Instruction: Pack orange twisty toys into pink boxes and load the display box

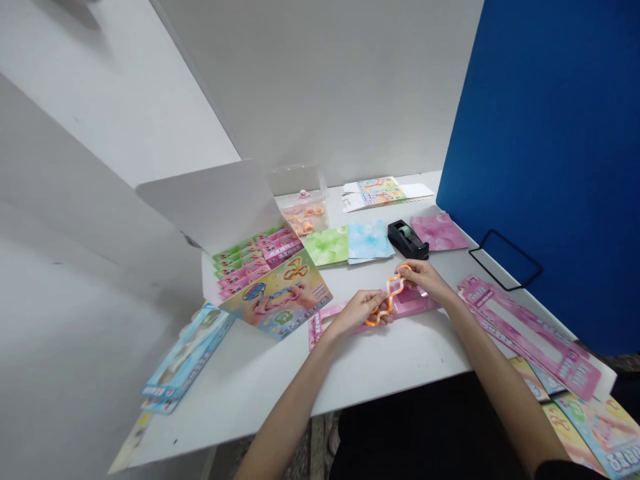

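Twisted orange-and-yellow loop toy [393, 292], bent into wavy curves like a long figure eight, held up slantwise above the table's near middle. Far end pinched by the fingers of the right hand [420, 279]; near part gripped by the left hand [356, 312], lower curve poking out below those fingers. Both hands close together, bare.

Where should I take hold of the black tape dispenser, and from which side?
Probably grip the black tape dispenser by its solid base at the end nearest you, below the tape roll, fingers on either long side. Come from above and the near side: it sits flat and angled, with blue paper close on one side and pink paper on the other.
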The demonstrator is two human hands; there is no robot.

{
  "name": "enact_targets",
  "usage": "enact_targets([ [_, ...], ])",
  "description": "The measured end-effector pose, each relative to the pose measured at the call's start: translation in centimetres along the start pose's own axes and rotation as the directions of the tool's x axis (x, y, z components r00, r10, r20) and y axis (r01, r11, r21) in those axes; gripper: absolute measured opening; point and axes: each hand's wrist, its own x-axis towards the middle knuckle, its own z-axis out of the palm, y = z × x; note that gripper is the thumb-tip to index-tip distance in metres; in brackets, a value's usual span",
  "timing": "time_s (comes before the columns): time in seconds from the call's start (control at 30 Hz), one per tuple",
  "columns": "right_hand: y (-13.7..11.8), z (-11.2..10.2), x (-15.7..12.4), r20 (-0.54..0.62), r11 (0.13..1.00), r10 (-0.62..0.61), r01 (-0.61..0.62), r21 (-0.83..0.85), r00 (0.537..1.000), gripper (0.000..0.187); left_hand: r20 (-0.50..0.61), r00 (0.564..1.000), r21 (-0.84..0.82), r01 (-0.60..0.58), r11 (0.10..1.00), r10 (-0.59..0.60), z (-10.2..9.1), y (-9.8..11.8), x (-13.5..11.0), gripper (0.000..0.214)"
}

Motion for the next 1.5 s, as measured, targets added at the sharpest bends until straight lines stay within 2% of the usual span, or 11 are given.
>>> enact_targets([
  [0.17,-0.1,-0.1,0.0,-0.016,0.999,0.029,-0.029,0.013,0.999,0.044,0.020,1.000,-0.119,0.022,0.993,-0.019,0.1,0.0,0.0,0.059],
  [0.33,0.3,-0.3,0.0,-0.006,0.998,0.046,-0.046,0.032,0.999,0.044,-0.008,0.999,-0.094,0.031,0.995,-0.031,0.4,0.1,-0.3,0.058],
  [0.63,0.6,0.7,-0.3,0.152,0.997,0.073,-0.078,0.028,0.986,0.046,-0.013,0.999,-0.070,-0.048,0.996,0.047,0.7,-0.2,0.2,0.067],
  [0.87,0.6,0.8,-0.2,0.134,0.997,0.064,-0.069,0.034,0.989,0.046,-0.004,0.999,-0.076,-0.049,0.996,0.049,0.9,0.0,0.0,0.070],
  [1.1,0.6,0.9,-0.3,0.126,0.999,0.042,-0.046,0.029,0.991,0.044,-0.068,0.995,-0.083,-0.072,0.994,0.066,0.9,-0.3,-0.1,0.063],
  [1.33,1.0,0.9,-0.1,0.128,0.999,0.022,-0.025,0.021,0.991,0.043,-0.085,0.996,-0.087,-0.037,0.996,0.029,1.2,-0.3,0.1,0.064],
  [1.5,1.0,1.0,-0.1,0.118,0.999,0.025,-0.028,0.022,0.993,0.042,-0.105,0.993,-0.101,-0.058,0.993,0.047,1.4,-0.6,0.2,0.063],
])
